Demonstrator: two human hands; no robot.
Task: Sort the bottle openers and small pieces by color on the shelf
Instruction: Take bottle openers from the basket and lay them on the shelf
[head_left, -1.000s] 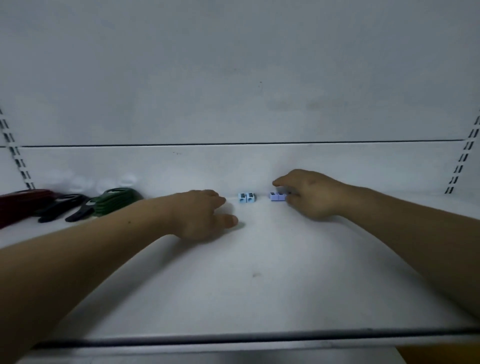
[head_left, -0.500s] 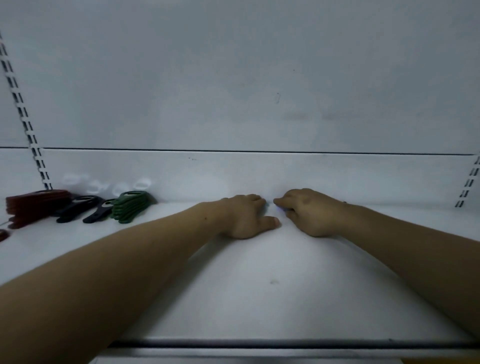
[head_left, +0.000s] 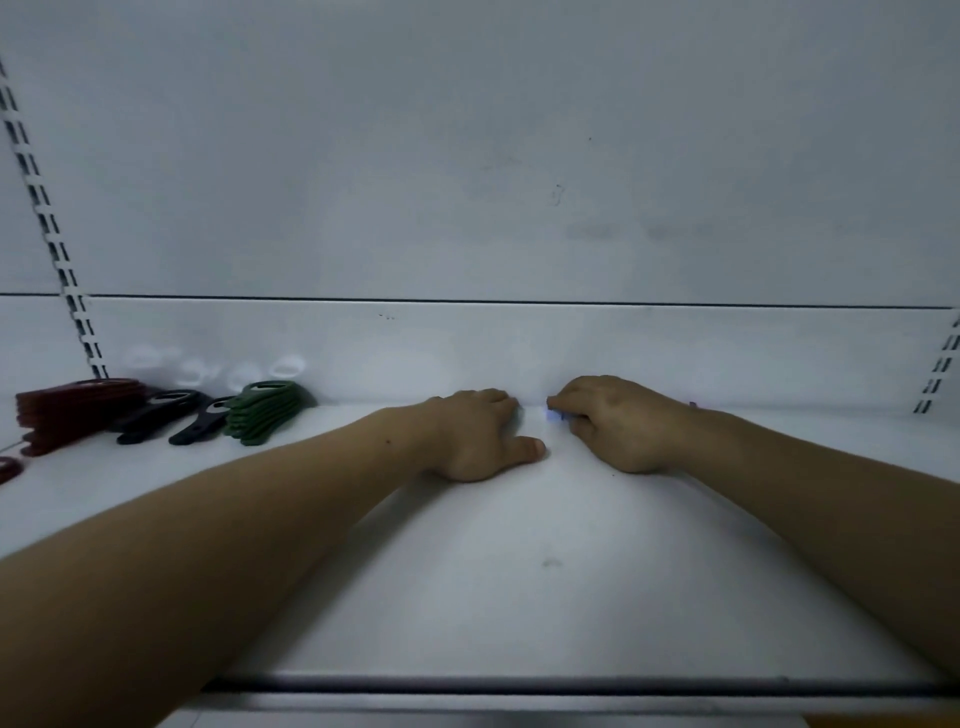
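My right hand (head_left: 613, 423) lies at the back of the white shelf (head_left: 519, 571), its fingertips pinching a small violet-blue piece (head_left: 555, 414) of which only a sliver shows. My left hand (head_left: 475, 434) rests palm down just left of it, thumb spread out. Its fingers reach toward the back wall and cover whatever lies under them. At far left sit a stack of dark red bottle openers (head_left: 67, 410), two black openers (head_left: 156, 413) and a stack of green openers (head_left: 267, 410).
A dark red item (head_left: 8, 467) pokes in at the left edge. Slotted uprights stand at the left (head_left: 52, 234) and right (head_left: 937, 374) of the back wall. The shelf's dark front lip (head_left: 519, 686) runs below my forearms.
My left hand slid right and back over the two light blue pieces, which are now hidden. The right hand stayed on the violet-blue piece near the back wall. The view shifted left.
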